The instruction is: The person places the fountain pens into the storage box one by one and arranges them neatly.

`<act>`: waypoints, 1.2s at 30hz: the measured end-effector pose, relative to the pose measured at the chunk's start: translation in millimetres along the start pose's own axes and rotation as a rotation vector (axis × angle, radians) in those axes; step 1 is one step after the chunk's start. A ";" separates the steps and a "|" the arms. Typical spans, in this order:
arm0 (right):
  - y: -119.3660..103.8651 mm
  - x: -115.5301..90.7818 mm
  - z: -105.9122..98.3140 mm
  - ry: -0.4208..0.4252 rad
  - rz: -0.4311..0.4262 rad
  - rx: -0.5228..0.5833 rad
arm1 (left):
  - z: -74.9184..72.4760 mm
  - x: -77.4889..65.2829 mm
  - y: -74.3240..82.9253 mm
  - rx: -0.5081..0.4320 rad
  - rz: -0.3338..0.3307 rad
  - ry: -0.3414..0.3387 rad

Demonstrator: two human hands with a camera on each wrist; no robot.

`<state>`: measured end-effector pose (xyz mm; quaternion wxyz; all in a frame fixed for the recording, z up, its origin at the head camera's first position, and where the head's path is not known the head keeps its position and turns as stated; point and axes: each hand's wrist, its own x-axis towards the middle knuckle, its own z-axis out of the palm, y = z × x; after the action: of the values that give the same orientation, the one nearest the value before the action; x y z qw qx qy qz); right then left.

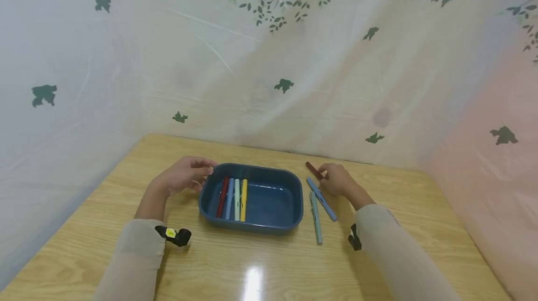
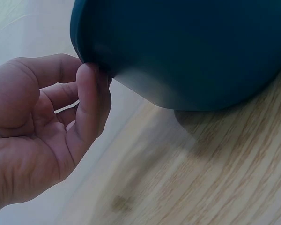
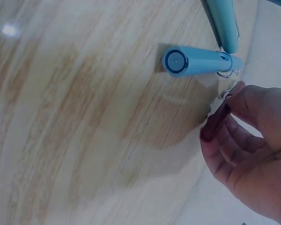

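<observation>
My left hand (image 1: pixel 184 175) holds the left end of a dark blue rectangular box (image 1: pixel 252 227), thumb and fingertips at its rim in the left wrist view. Side by side in the box's left part lie a dark red pen (image 1: pixel 222 197), a blue pen (image 1: pixel 229 199), a pale green pen (image 1: pixel 237 200) and a yellow pen (image 1: pixel 244 200). Right of the box, my right hand (image 1: pixel 337 180) pinches another dark red pen (image 1: pixel 313 169) between thumb and fingers, close over the table. Beside that hand lie a second blue pen (image 3: pixel 201 61) and a green pen (image 1: pixel 315 219), their ends close together.
The wooden table (image 1: pixel 201 268) reaches back to a pale curtain (image 1: pixel 235 104) printed with leaves and birds. Each beige sleeve carries a small black wrist camera (image 1: pixel 174 235). The box's right part shows its bare floor.
</observation>
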<state>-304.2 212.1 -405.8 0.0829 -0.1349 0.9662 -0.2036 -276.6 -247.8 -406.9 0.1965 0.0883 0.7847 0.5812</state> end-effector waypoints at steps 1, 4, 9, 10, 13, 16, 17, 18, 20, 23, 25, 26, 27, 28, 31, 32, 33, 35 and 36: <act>-0.1 -0.3 -0.3 0.000 0.002 -0.005 | -0.2 0.0 0.0 0.003 0.002 -0.001; 0.1 -0.9 -0.7 -0.006 0.021 0.004 | -0.5 -0.4 0.4 0.010 0.003 -0.002; 5.2 -1.9 -0.9 -0.018 0.026 0.056 | 0.2 -1.0 1.4 0.004 0.000 0.001; 6.8 -2.2 -0.9 -0.018 0.027 0.071 | 0.3 -0.9 1.4 0.003 0.000 0.001; 10.5 -3.4 -0.9 -0.030 0.040 0.135 | 0.3 -0.5 1.2 0.003 0.002 0.001; 12.7 -4.3 -1.2 -0.038 0.055 0.203 | 0.4 -0.5 1.4 0.009 0.004 0.000; 13.0 -4.5 -1.5 -0.041 0.062 0.227 | 0.5 -0.8 1.6 0.010 0.003 0.000; 13.1 -4.7 -1.9 -0.040 0.067 0.248 | 0.7 -1.0 1.9 0.010 0.002 0.000; 12.6 -5.5 -2.8 -0.038 0.073 0.290 | 0.9 -1.6 2.6 0.010 -0.001 0.001; 12.9 -6.0 -3.1 -0.036 0.085 0.345 | 1.1 -1.9 3.5 0.008 -0.003 0.001; 14.0 -6.1 -2.6 -0.032 0.091 0.366 | 0.9 -1.8 3.7 0.008 -0.004 0.001; 15.0 -5.9 -2.1 -0.026 0.094 0.372 | 0.8 -1.6 3.7 0.006 -0.004 0.000; 15.8 -5.8 -1.7 -0.023 0.094 0.376 | 0.7 -1.3 3.6 0.006 -0.003 -0.001; 16.5 -5.8 -1.5 -0.016 0.097 0.384 | 0.6 -0.9 3.6 0.007 -0.001 -0.003; 18.4 -6.9 -1.0 0.001 0.106 0.408 | 0.4 0.2 2.9 0.004 -0.002 -0.005; 18.8 -7.3 -0.9 0.006 0.108 0.417 | 0.4 0.4 2.7 0.002 -0.003 -0.005; 19.2 -7.8 -0.8 0.009 0.111 0.429 | 0.3 0.6 2.4 0.001 -0.003 -0.004; 19.8 -8.5 -0.3 0.016 0.117 0.453 | 0.2 1.0 1.7 -0.002 -0.005 -0.002; 20.4 -8.7 0.2 0.021 0.126 0.472 | 0.2 1.2 1.4 -0.002 -0.004 -0.001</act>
<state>-300.6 232.6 -413.5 0.1144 -0.0492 0.8991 -0.4197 -277.7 -246.7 -405.8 0.1983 0.0870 0.7843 0.5814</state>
